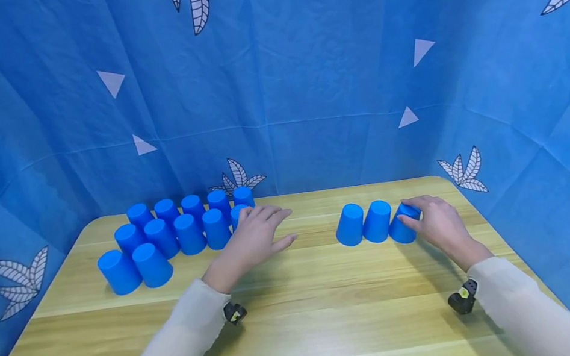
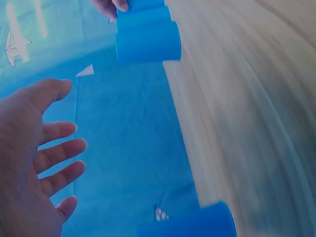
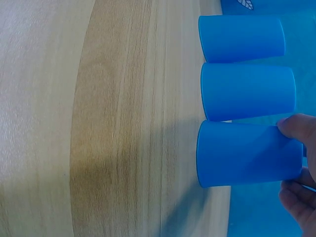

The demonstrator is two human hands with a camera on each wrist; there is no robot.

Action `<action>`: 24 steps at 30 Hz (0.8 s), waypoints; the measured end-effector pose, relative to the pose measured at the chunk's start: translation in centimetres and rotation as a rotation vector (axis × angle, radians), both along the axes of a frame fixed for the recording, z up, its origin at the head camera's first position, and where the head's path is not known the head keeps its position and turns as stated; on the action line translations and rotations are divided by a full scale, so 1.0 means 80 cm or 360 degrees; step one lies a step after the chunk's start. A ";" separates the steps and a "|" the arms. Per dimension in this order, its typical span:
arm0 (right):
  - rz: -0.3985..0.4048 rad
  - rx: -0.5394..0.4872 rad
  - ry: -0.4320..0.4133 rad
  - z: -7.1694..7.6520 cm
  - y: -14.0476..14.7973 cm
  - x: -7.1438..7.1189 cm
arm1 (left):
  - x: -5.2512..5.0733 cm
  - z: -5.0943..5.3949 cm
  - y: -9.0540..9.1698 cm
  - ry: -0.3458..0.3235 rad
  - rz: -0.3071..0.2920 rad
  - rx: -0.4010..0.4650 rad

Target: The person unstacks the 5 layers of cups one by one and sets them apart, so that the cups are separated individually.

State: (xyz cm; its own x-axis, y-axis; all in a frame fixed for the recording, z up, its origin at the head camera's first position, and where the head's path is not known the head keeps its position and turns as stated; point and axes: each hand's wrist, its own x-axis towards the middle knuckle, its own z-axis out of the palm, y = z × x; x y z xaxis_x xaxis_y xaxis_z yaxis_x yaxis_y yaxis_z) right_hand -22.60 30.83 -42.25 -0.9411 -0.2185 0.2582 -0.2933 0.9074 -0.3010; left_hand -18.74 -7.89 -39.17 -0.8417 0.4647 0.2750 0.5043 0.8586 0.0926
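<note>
My right hand (image 1: 442, 226) grips the upper end of an upside-down blue cup (image 1: 403, 229), with thumb and fingers on opposite sides in the right wrist view. That cup is the rightmost of a short row and stands on the table beside a middle cup (image 1: 377, 223) and a left one (image 1: 349, 226). Over the table, my left hand (image 1: 249, 236) holds nothing; its fingers (image 2: 61, 153) are spread and relaxed. It partly covers a blue cup (image 1: 236, 214) at the right end of the left group's middle row.
On the left, several upside-down blue cups stand in rows: a back row (image 1: 192, 204), a middle row (image 1: 190, 235) and a front pair (image 1: 152, 265). The wooden table (image 1: 337, 316) meets a blue patterned cloth (image 1: 304, 78) behind and at both sides.
</note>
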 end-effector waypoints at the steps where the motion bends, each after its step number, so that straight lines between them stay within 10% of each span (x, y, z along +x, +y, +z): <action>1: -0.0003 -0.0002 -0.0003 0.000 0.000 0.000 | -0.002 0.000 0.006 -0.0005 -0.0003 -0.0001; 24: -0.0006 -0.0029 -0.0020 -0.002 0.003 -0.005 | -0.056 -0.019 0.133 -0.0103 -0.0037 -0.0046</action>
